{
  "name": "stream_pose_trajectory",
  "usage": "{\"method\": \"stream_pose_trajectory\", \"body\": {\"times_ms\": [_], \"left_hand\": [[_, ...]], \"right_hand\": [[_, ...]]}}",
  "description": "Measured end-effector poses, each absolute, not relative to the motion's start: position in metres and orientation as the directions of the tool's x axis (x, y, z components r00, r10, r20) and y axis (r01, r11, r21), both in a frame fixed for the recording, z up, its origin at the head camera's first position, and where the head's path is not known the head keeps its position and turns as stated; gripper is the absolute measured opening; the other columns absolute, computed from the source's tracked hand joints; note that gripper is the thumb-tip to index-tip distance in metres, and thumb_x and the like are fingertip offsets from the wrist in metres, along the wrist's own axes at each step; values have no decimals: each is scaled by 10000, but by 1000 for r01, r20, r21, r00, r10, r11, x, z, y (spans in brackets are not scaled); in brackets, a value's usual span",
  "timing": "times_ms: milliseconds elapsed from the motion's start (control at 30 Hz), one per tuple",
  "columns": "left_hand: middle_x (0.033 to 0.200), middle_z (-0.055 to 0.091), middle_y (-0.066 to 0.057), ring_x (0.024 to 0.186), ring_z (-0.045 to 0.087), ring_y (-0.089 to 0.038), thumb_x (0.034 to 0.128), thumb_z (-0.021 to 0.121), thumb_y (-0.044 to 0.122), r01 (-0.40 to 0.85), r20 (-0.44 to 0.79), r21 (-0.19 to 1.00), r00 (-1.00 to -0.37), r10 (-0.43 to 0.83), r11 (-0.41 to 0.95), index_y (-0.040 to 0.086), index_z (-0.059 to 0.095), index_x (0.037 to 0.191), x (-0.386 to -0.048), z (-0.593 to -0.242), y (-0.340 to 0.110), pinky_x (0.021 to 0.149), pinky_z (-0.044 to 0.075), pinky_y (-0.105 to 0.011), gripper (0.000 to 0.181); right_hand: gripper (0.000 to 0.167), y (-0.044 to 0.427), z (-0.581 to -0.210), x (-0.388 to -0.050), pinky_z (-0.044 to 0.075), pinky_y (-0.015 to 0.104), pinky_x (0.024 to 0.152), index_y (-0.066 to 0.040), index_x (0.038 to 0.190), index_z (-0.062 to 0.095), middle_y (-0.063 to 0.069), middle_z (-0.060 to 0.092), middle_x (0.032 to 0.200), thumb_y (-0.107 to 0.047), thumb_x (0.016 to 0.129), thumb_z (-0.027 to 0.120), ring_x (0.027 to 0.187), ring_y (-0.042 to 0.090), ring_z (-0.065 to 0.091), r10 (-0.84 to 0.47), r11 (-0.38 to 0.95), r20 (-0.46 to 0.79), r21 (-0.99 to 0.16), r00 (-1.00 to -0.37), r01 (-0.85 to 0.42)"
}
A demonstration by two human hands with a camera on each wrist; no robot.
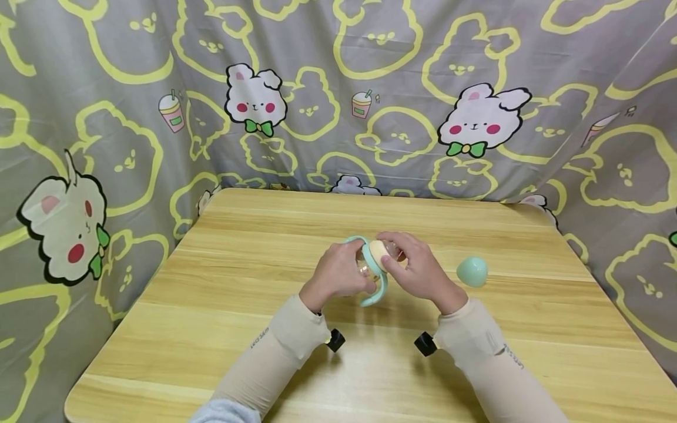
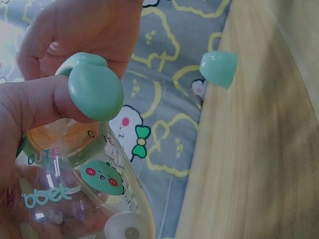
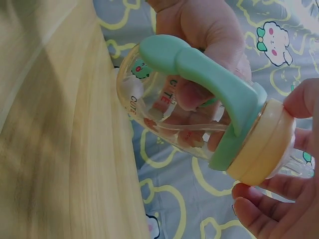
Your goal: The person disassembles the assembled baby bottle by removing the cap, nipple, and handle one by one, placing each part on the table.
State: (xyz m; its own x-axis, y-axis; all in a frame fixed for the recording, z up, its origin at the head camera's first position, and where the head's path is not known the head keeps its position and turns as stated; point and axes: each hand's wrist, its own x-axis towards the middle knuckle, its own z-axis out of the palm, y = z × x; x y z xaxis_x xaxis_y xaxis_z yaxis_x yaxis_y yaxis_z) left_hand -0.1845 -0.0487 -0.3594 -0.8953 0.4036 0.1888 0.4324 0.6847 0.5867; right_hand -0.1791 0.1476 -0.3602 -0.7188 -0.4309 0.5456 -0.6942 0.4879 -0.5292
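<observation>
A clear baby bottle (image 3: 174,119) with green handles (image 3: 209,79) and a cream collar (image 3: 261,144) is held above the table, tilted on its side. My left hand (image 1: 341,271) grips the bottle's body, fingers curled round it beside a handle. With thumb and fingers my right hand (image 1: 419,269) pinches the cream collar (image 1: 378,255) near the clear teat end. The left wrist view shows the printed body (image 2: 89,199) and a rounded green handle end (image 2: 95,92) close up. On the table right of my right hand stands a green dome-shaped cap (image 1: 472,272).
The wooden table (image 1: 254,235) has a rounded far edge. Behind and beside it hangs a grey curtain (image 1: 317,53) with yellow outlines and white rabbit heads. A small black device is fixed at each wrist.
</observation>
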Motion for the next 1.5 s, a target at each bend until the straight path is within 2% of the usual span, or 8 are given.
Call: {"method": "stream_pose_trajectory", "body": {"times_ms": [167, 267, 400, 600, 933, 1167, 1367, 1500], "left_hand": [[734, 556, 39, 601, 506, -122, 564, 810, 284, 440, 205, 579, -893, 400, 686, 194, 569, 896, -185, -360, -49, 510, 425, -285, 420], [737, 559, 39, 605, 508, -125, 560, 819, 277, 440, 206, 585, -893, 400, 682, 191, 574, 906, -185, -360, -49, 515, 428, -288, 433], [737, 554, 43, 606, 505, -126, 558, 815, 275, 441, 199, 591, -891, 407, 676, 193, 575, 915, -185, -360, -49, 512, 429, -287, 438], [735, 552, 38, 611, 507, -132, 559, 813, 282, 432, 184, 594, -894, 408, 679, 193, 579, 918, -186, -361, -49, 513, 434, -290, 438], [712, 540, 41, 593, 483, -119, 560, 801, 269, 439, 184, 578, -891, 414, 688, 188, 571, 909, -186, -361, -49, 505, 408, -279, 426], [714, 549, 51, 593, 495, -117, 559, 807, 271, 439, 183, 591, -890, 417, 677, 192, 567, 907, -187, -362, -48, 503, 409, -281, 430], [722, 558, 50, 600, 503, -122, 555, 808, 269, 431, 184, 595, -895, 407, 678, 190, 572, 918, -186, -361, -49, 510, 420, -289, 440], [720, 552, 54, 596, 496, -119, 556, 811, 269, 432, 191, 601, -894, 404, 673, 192, 574, 919, -185, -361, -48, 508, 415, -285, 440]], "right_hand": [[464, 149, -359, -178, 516, 436, 696, -5, 1323, 468, 173, 616, 1115, -168, 910, 602, 839, 236, 605, -377, 490, 532, -580, -758, -651], [426, 150, -359, -177, 513, 414, 659, 14, 1289, 489, 153, 636, 1027, -232, 952, 576, 773, 225, 610, -314, 521, 536, -592, -783, -614], [316, 150, -359, -178, 497, 337, 604, 10, 1136, 597, 67, 647, 835, -248, 954, 594, 672, 158, 591, -266, 550, 504, -620, -821, -559], [255, 150, -356, -178, 502, 298, 645, -17, 1089, 624, 25, 661, 860, -205, 920, 658, 731, 141, 614, -292, 528, 412, -683, -863, -505], [251, 154, -357, -180, 533, 364, 736, 13, 1114, 579, 71, 640, 920, -100, 900, 647, 798, 183, 623, -381, 444, 461, -669, -801, -596], [279, 157, -355, -180, 529, 399, 782, 4, 1157, 554, 101, 618, 1041, -60, 896, 630, 902, 223, 619, -435, 399, 481, -654, -761, -642], [318, 159, -354, -180, 519, 433, 816, 9, 1196, 535, 120, 604, 1133, -87, 906, 622, 985, 252, 598, -470, 363, 501, -640, -726, -677], [349, 158, -356, -180, 517, 449, 791, 20, 1232, 520, 145, 590, 1177, -172, 948, 582, 988, 280, 605, -443, 374, 530, -623, -723, -687]]}}
